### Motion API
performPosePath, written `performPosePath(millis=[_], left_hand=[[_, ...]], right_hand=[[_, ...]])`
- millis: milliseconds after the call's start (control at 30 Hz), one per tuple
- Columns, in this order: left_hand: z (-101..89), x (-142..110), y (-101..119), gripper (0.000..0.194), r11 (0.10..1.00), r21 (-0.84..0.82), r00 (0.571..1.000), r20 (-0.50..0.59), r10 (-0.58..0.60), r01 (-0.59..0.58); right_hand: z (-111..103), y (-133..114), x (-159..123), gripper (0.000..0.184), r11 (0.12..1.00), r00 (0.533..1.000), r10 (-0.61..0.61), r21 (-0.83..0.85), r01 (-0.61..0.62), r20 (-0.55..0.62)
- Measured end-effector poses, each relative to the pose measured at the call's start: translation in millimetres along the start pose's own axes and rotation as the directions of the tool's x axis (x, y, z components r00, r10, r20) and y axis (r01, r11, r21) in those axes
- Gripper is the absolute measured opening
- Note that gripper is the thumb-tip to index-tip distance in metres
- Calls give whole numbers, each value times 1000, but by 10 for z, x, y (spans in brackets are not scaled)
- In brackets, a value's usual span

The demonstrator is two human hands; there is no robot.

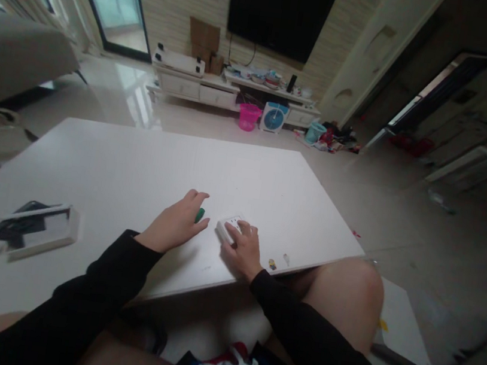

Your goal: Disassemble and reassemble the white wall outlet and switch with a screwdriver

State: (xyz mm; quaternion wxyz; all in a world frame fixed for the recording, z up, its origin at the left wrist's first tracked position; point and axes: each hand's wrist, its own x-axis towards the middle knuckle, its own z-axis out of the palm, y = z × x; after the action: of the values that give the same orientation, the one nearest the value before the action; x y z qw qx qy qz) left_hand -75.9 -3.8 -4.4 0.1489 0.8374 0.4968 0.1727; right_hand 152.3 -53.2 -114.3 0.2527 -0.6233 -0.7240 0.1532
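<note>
On the white low table (137, 167) my left hand (176, 224) is curled around a small green object (199, 214), only a bit of which shows past the fingers. Just to its right, my right hand (244, 248) rests on a small white socket-like block (227, 227), fingers pressed on its top and near side. Both hands lie near the table's front edge, a few centimetres apart. Both arms wear black sleeves.
A white tray-like box with dark contents (35, 229) lies at the table's left. Small bits (272, 264) sit by the front edge. My bare knee (345, 293) is right of the table. A TV cabinet (234, 87), pink bucket (248, 116) and fan stand behind.
</note>
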Motion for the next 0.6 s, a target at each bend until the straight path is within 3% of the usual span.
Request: performPosePath(millis=[100, 233, 333, 433, 533, 600], left_hand=[[10, -6, -15, 47, 1000, 3, 1000, 6, 25, -25], [7, -5, -23, 45, 999, 13, 999, -23, 47, -47], [10, 4, -17, 46, 998, 16, 998, -13, 54, -53], [37, 6, -20, 46, 998, 23, 998, 17, 61, -61], [86, 1, -44, 45, 997, 0, 996, 31, 81, -81], [114, 1, -57, 45, 994, -33, 995, 24, 100, -100]], right_hand=[[-222, 165, 150, 54, 908, 988, 152, 400, -126, -35], [-739, 399, 343, 60, 753, 972, 232, 628, -194, 23], [-1143, 475, 366, 59, 627, 971, 217, 748, -218, 101], [-1417, 454, 280, 58, 476, 961, 209, 839, -261, 181], [-1521, 355, 136, 55, 191, 927, 216, 917, -349, 308], [-1511, 242, 19, 56, 111, 918, 208, 924, -365, 338]])
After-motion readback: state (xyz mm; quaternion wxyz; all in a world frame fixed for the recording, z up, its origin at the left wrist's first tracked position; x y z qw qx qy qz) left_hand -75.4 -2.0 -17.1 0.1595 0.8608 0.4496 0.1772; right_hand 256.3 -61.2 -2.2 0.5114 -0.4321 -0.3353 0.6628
